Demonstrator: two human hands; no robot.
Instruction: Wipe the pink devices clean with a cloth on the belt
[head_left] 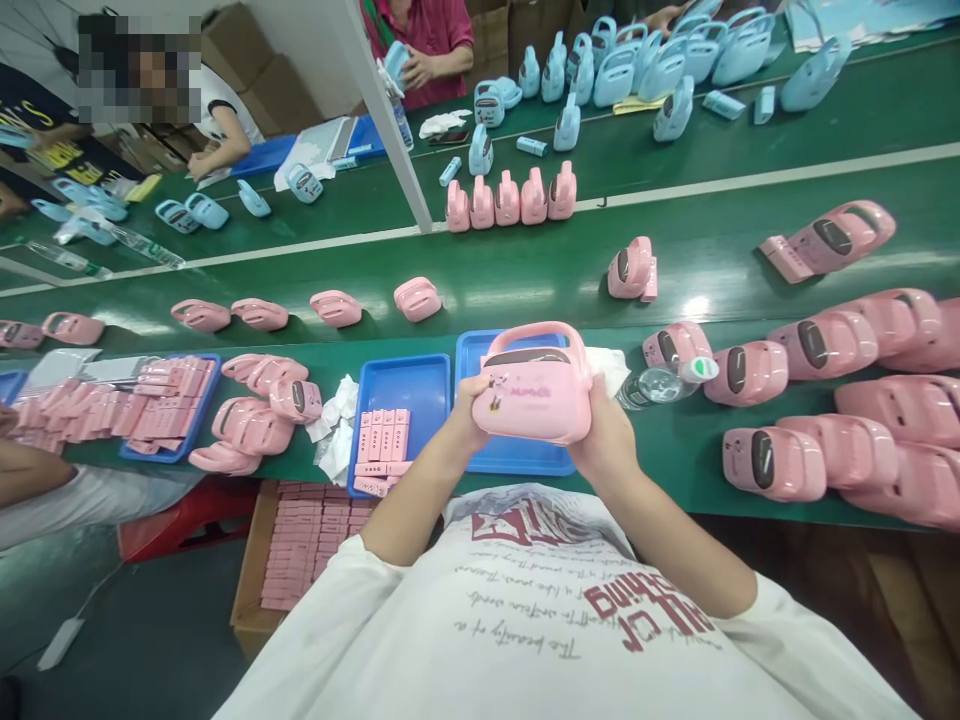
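Pink handled unit [534, 395] is held above a blue tray [519, 462], its handle [541, 328] at the far side. Fingers of the left hand [471, 412] grasp its left end; those of the right hand [604, 432], its right end. A second blue tray [401, 385] at left carries small pink blocks [384, 438]. To the right, a bottle [656, 387] and more pink units [774, 462] occupy the worktop [684, 455].

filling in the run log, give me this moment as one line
left hand: holds glossy pink plastic handled case; right hand: holds its other end; behind case: blue rectangular plastic tray; nearby: clear plastic bottle
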